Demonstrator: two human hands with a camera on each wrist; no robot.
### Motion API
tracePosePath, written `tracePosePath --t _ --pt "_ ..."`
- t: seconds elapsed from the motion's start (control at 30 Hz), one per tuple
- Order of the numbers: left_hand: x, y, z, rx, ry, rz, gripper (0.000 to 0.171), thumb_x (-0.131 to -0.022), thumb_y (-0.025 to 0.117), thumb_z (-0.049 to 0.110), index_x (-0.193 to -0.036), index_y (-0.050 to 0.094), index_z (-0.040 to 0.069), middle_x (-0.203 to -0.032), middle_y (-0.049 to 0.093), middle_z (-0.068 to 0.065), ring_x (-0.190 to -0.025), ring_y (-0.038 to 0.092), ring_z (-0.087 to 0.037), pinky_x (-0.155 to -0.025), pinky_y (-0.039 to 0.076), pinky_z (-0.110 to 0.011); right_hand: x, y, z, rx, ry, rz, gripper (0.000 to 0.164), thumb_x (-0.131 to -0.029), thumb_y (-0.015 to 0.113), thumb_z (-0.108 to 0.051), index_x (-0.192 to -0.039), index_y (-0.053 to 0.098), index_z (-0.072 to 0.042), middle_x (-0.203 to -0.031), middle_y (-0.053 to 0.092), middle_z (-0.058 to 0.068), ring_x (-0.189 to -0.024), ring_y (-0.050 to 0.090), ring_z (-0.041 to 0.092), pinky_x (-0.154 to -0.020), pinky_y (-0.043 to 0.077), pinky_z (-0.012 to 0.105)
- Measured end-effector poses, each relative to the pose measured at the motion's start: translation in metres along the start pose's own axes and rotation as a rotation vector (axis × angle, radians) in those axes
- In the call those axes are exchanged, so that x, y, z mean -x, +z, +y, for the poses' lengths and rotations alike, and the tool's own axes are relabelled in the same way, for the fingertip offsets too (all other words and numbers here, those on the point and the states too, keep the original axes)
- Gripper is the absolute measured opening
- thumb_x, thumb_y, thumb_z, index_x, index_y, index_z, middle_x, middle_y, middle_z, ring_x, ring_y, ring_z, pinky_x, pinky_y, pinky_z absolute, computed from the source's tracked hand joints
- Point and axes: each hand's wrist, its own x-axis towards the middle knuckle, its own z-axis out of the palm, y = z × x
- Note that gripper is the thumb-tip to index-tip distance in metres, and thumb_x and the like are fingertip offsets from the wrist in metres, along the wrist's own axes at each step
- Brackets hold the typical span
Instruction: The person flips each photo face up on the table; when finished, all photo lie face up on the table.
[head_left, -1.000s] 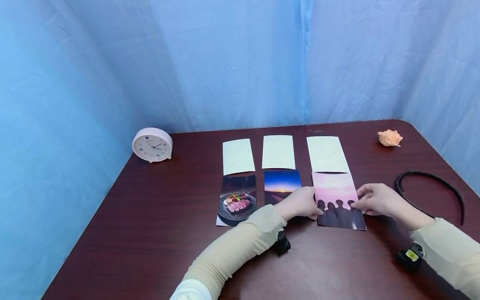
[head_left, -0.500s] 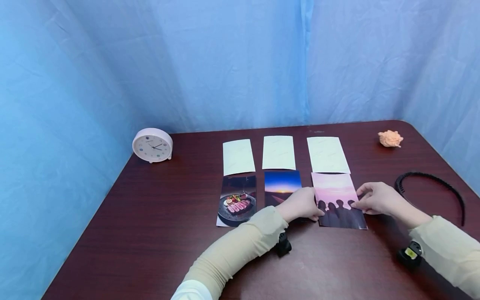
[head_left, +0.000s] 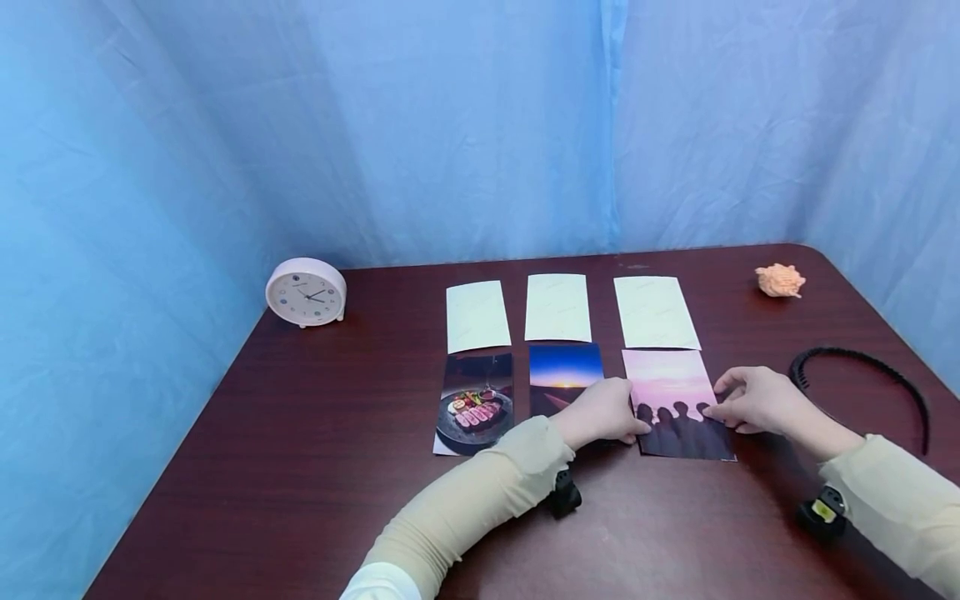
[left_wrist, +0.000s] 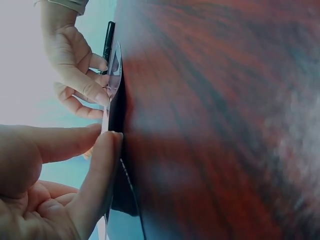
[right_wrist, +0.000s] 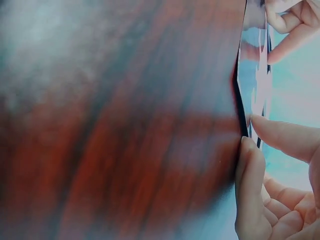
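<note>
A photo with a pink sky and dark silhouettes (head_left: 671, 383) lies at the front right of two rows of prints. My left hand (head_left: 603, 410) pinches its left edge between thumb and finger. On the opposite edge, my right hand (head_left: 753, 402) pinches it the same way, thumb on top. In the right wrist view the photo (right_wrist: 255, 75) appears edge-on, close over the table, between thumb and fingertip. Left of it lies a sunset road photo (head_left: 564, 367), partly covered by my left hand. Further left is a photo of sliced steak on a plate (head_left: 476, 408).
Three blank white cards (head_left: 477, 317) form the back row, directly behind the photos. A round white alarm clock (head_left: 306, 292) stands at the back left. On the right are a black headband (head_left: 862, 350) and a peach-coloured hair scrunchie-like bunch (head_left: 780, 281). Blue curtains (head_left: 465, 125) surround the table.
The silhouette photo has shifted slightly towards me and to the right, and a thin gap now shows between it and the white card behind. Both hands keep their pinch.
</note>
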Motion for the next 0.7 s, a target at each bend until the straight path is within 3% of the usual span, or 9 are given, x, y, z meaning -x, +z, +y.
tracePosePath --t 0.4,0.6,0.7 --pt "0.007 -0.007 -0.008 0.056 0.093 0.036 0.022 -0.087 0.069 0.027 -0.097 0.059 0.010 -0.056 0.060 0.009 -0.048 0.054 0.001 -0.056 0.041 -0.010 0.002 -0.004 -0.005 0.032 -0.029 -0.003 0.038 -0.080 0.074 -0.019 -0.100 0.056 0.008 -0.068 0.064 0.000 -0.063 0.059 0.014 -0.059 0.057 0.032" --pt "0.012 -0.013 -0.019 0.143 0.093 0.039 0.051 -0.087 0.068 0.025 -0.131 0.051 0.005 -0.067 0.064 0.006 -0.054 0.057 0.000 -0.067 0.048 -0.011 0.003 -0.004 -0.013 0.055 -0.099 0.018 0.036 -0.081 0.073 -0.019 -0.100 0.057 0.006 -0.067 0.063 0.000 -0.062 0.060 0.014 -0.057 0.056 0.030" --pt "0.015 -0.018 -0.025 0.131 0.091 0.064 0.057 -0.087 0.069 0.026 -0.136 0.048 0.005 -0.074 0.066 0.005 -0.060 0.058 0.000 -0.075 0.049 -0.013 0.003 -0.004 -0.018 0.051 -0.134 0.023 0.037 -0.081 0.073 -0.019 -0.102 0.057 0.008 -0.070 0.063 0.002 -0.062 0.061 0.015 -0.057 0.056 0.030"
